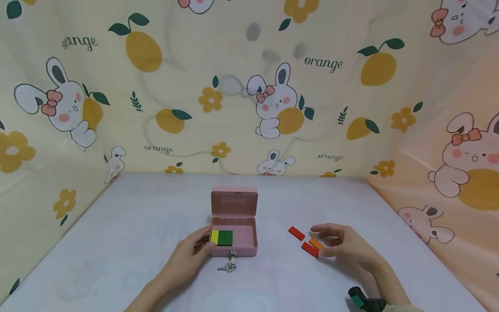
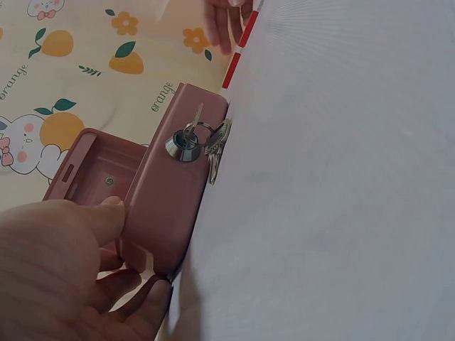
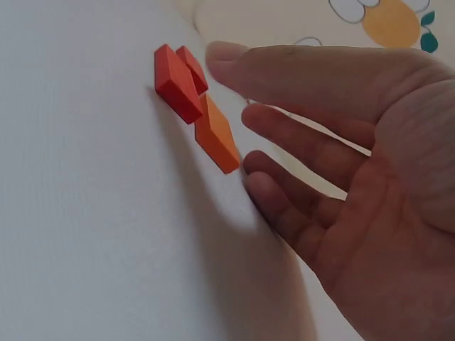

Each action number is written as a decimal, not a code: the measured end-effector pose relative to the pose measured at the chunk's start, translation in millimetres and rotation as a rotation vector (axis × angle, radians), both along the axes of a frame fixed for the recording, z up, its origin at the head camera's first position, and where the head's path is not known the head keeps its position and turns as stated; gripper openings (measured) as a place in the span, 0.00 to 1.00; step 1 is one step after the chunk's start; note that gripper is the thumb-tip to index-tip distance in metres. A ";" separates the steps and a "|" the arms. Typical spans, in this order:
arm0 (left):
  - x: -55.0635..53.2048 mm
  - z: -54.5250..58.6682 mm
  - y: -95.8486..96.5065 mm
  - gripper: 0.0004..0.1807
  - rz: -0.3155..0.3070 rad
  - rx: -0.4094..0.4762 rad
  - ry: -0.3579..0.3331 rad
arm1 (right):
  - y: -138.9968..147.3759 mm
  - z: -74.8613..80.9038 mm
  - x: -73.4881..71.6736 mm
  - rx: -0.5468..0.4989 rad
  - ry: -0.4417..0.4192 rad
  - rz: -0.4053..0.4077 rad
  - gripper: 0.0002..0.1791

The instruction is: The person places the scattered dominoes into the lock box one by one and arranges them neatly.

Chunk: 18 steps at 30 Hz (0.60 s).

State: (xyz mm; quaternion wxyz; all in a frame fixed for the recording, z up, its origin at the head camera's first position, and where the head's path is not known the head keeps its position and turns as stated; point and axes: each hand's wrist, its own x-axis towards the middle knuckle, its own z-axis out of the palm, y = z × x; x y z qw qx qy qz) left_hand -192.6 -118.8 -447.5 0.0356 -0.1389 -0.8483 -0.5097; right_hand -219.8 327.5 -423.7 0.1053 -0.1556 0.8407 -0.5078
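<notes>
My left hand (image 1: 187, 255) grips the left side of a small pink metal cash box (image 1: 245, 251), thumb at the rim in the left wrist view. Its lid (image 1: 234, 204) stands raised at the back, and keys (image 1: 230, 266) hang from the front lock. Inside, at the left, lie a yellow block (image 1: 214, 237) and green blocks (image 1: 225, 238). To the right, my right hand (image 1: 351, 247) hovers with parted, relaxed fingers and nothing between them. Close by its fingertips lie an orange block (image 3: 217, 138) and a red block (image 1: 310, 249); another red block (image 1: 296, 233) lies farther left.
A white tabletop (image 1: 156, 216) carries everything. Behind it and at both sides hangs a cream cloth (image 1: 187, 52) printed with rabbits and oranges. A black and green device (image 1: 364, 300) sits by my right wrist.
</notes>
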 end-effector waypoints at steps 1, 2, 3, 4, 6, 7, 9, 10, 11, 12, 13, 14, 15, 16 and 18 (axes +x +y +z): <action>-0.5 -0.3 0.3 0.29 0.001 -0.001 0.004 | 0.5 0.0 -0.3 -0.003 0.000 0.008 0.34; -1.0 -0.5 0.5 0.29 0.001 -0.002 0.006 | 0.9 0.1 -0.5 -0.008 -0.002 0.013 0.35; -1.5 -0.6 0.6 0.29 0.000 -0.002 0.010 | 1.3 0.3 -0.6 -0.010 -0.003 0.015 0.35; -1.9 -0.6 0.7 0.29 -0.001 -0.004 0.015 | 1.6 0.4 -0.6 -0.013 -0.006 0.016 0.36; -2.3 -0.3 0.6 0.29 -0.001 -0.004 0.021 | 1.6 0.7 -0.6 -0.013 -0.014 0.019 0.36; -2.4 0.1 0.4 0.29 -0.002 -0.002 0.024 | 1.5 0.9 -0.5 -0.013 -0.021 0.021 0.36; -2.1 0.9 0.1 0.29 0.001 -0.002 0.022 | 0.8 1.3 -0.6 -0.006 -0.030 0.025 0.37; -1.8 1.3 -0.1 0.29 0.001 -0.001 0.021 | 0.4 1.6 -0.7 -0.002 -0.034 0.028 0.37; -1.4 1.6 -0.3 0.29 0.001 0.002 0.020 | 0.0 1.8 -0.8 0.002 -0.038 0.031 0.37; -1.1 1.8 -0.6 0.29 -0.001 0.005 0.020 | -0.3 2.1 -1.1 0.007 -0.041 0.033 0.37; -0.6 2.1 -0.8 0.29 -0.003 0.007 0.020 | -0.6 2.3 -1.4 0.012 -0.044 0.036 0.37; -0.3 2.1 -1.0 0.29 -0.004 0.009 0.018 | -0.7 2.5 -1.7 0.016 -0.045 0.038 0.37; 0.1 2.1 -1.3 0.29 -0.006 0.012 0.018 | -0.8 2.6 -1.9 0.019 -0.047 0.039 0.37; 0.3 1.7 -1.5 0.29 -0.009 0.014 0.016 | -0.8 2.5 -2.1 0.020 -0.052 0.042 0.37; 0.4 0.9 -2.0 0.29 -0.011 0.012 0.016 | -0.8 1.9 -2.5 0.025 -0.058 0.043 0.38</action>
